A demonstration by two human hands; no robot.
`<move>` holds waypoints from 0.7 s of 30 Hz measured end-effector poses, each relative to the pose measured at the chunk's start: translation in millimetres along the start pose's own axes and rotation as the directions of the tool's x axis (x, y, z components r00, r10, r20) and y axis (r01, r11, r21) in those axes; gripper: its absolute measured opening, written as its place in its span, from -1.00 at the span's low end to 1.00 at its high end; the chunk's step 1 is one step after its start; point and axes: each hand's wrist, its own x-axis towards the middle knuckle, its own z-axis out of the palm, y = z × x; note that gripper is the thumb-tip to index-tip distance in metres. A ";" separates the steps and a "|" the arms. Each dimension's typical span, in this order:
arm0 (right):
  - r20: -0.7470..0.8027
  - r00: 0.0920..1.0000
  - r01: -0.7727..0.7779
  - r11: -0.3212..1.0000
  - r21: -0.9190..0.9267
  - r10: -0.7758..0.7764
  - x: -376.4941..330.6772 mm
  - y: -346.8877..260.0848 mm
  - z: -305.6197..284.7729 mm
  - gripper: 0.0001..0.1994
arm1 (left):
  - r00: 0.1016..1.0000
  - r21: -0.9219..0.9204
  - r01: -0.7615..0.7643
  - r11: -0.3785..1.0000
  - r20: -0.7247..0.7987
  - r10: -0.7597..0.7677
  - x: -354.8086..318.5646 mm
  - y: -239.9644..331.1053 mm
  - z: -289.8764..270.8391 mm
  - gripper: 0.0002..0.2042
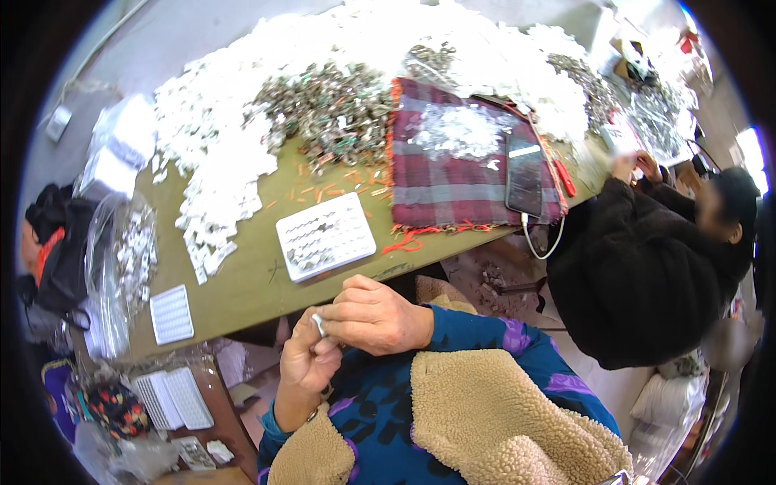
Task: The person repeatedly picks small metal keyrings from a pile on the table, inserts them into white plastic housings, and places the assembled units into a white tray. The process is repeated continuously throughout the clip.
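Note:
In front of my body, near the table's front edge, both hands meet around a small white piece (318,325), probably plastic. My left hand (304,365) pinches it between thumb and fingers. Curled over from the other side, my right hand (378,318) has its fingertips on the same piece and covers part of it. Just beyond them lies a white tray (365,242) with rows of slots, several small metal parts in it. Farther back is a heap of small metal parts (331,105), bordered by a large pile of white pieces (222,194).
A plaid cloth (428,194) on the green table (242,299) carries clear bits and a phone (524,174) with a white cable. Red-handled scissors (564,179) lie beside it. An empty white tray (171,315) sits left. A person in black (647,267) works at right.

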 end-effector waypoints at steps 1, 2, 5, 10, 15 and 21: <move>0.027 0.999 -0.030 0.999 0.026 0.029 -3.7 0.3 -8.4 -0.76 | 1.000 0.105 -0.016 0.994 0.017 0.015 4.0 -0.6 0.6 -0.76; -0.007 0.991 -0.133 0.991 -0.033 0.133 -8.7 0.3 -19.0 -0.75 | 0.999 0.187 -0.036 0.982 0.046 0.028 6.9 -0.9 1.4 -0.76; -0.221 0.882 -0.457 0.871 -0.180 0.417 -22.2 16.8 -54.2 -0.79 | 0.997 0.304 -0.061 0.951 0.064 0.043 14.1 -0.3 6.0 -0.75; -0.406 0.622 -0.782 0.562 -0.270 0.670 -40.5 70.0 -115.0 -0.94 | 1.000 0.392 0.001 0.920 -0.005 0.001 29.5 -5.4 13.0 -0.70; -0.431 0.630 -0.769 0.441 -0.463 0.647 -36.3 114.2 -117.3 -0.89 | 0.996 0.359 0.085 0.929 -0.045 -0.073 45.2 -5.5 11.1 -0.72; -0.357 0.649 -0.739 0.443 -0.508 0.672 -36.9 108.8 -111.8 -0.89 | 0.992 0.374 0.124 0.919 -0.062 -0.108 45.1 -1.0 8.6 -0.73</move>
